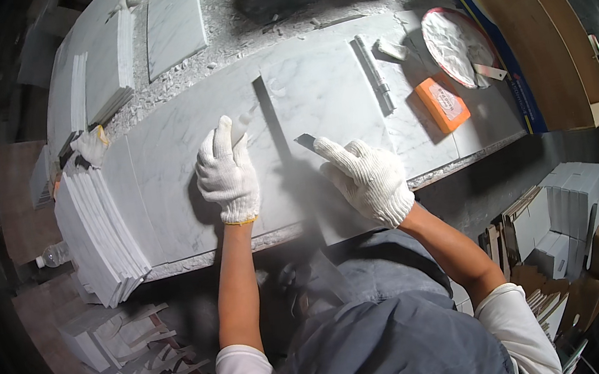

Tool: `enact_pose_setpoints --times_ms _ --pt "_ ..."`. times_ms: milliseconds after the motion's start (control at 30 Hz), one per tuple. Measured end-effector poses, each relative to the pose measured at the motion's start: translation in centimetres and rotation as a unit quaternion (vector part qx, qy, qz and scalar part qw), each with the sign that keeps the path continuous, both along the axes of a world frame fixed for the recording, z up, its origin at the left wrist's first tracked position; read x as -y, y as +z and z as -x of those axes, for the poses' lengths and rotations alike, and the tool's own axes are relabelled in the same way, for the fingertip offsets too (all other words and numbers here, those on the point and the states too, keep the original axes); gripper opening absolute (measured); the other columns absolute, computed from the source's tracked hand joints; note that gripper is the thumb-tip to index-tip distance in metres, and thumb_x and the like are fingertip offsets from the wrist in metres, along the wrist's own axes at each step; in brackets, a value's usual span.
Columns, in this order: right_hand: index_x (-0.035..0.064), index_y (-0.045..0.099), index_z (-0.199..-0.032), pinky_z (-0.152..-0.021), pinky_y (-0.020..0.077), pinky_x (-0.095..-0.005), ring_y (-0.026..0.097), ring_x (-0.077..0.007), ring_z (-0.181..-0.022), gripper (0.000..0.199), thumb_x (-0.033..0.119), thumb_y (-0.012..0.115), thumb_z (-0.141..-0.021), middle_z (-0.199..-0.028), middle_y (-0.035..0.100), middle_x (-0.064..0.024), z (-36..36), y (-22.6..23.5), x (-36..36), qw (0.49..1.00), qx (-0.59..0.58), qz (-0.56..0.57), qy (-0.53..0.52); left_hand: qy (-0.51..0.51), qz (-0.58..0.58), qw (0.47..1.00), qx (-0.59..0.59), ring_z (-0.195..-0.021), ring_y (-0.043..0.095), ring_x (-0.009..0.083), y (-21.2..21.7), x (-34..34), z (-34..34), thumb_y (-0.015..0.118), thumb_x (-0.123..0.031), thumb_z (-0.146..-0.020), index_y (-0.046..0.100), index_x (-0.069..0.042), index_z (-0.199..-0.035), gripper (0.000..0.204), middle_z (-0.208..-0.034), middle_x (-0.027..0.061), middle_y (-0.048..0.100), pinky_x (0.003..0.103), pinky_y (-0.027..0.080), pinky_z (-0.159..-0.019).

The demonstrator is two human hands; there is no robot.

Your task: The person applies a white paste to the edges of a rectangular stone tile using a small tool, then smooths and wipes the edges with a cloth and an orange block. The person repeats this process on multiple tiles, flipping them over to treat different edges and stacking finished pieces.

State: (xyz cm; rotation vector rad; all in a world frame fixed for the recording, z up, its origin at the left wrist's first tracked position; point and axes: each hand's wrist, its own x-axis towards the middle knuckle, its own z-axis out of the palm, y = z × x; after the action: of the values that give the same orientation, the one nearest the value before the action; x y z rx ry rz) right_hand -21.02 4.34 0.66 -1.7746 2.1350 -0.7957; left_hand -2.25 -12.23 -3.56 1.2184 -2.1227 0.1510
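Note:
In front of me lies a white, grey-veined marble tile (pixel 336 85) on top of other pale slabs (pixel 172 150), its near edge jutting past the bench front. My right hand (pixel 372 182), in a white knitted glove, is closed around a scraper, whose dark flat blade (pixel 305 141) points left over the tile. My left hand (pixel 227 177), gloved too, is over the slabs left of that tile, fingers bent together. A small pale, blurred thing (pixel 243 123) shows at its fingertips; I cannot make out what it is.
Right of the tile lie a metal bar (pixel 373 73), a white block (pixel 392 48), an orange box (pixel 443 104) and a tub of white paste (pixel 449 38) with a putty knife (pixel 489 72). A cardboard box (pixel 542 30) stands beyond. Stacked tiles (pixel 99 230) flank the bench's left end.

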Motion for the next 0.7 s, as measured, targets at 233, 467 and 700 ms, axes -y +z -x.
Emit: enact_pose_setpoints --times_ms 233,467,700 --pt "0.0255 0.057 -0.137 -0.060 0.0533 -0.0405 0.064 -0.0269 -0.069 0.039 0.026 0.064 -0.099 -0.082 0.063 -0.0083 0.2 -0.4 -0.3 0.998 0.043 0.038 0.001 0.035 0.063 0.989 0.126 -0.107 0.065 0.0257 -0.2 0.6 0.3 0.088 -0.017 -0.072 0.068 -0.029 -0.134 0.066 -0.117 0.0003 0.065 0.043 0.054 -0.093" --pt "0.0251 0.058 -0.137 -0.062 0.0539 -0.0409 0.066 -0.0285 -0.071 0.038 0.026 0.064 -0.099 -0.085 0.064 -0.0106 0.3 -0.1 -0.3 0.998 0.055 0.009 0.001 0.043 0.119 0.979 0.158 -0.102 0.066 0.0225 -0.1 1.3 0.5 0.082 -0.025 -0.080 0.070 -0.034 -0.127 0.049 -0.112 -0.0046 0.065 0.043 0.056 -0.086" --pt "0.0211 0.062 -0.142 -0.062 0.0506 -0.0407 0.062 -0.0271 -0.068 0.047 0.024 0.072 -0.096 -0.081 0.061 -0.0087 0.3 -0.5 -0.3 0.996 0.067 0.052 0.000 0.040 0.116 0.977 0.172 -0.101 0.066 0.0219 0.1 1.4 0.6 0.080 -0.024 -0.083 0.071 -0.035 -0.125 0.044 -0.108 -0.0050 0.065 0.042 0.056 -0.083"
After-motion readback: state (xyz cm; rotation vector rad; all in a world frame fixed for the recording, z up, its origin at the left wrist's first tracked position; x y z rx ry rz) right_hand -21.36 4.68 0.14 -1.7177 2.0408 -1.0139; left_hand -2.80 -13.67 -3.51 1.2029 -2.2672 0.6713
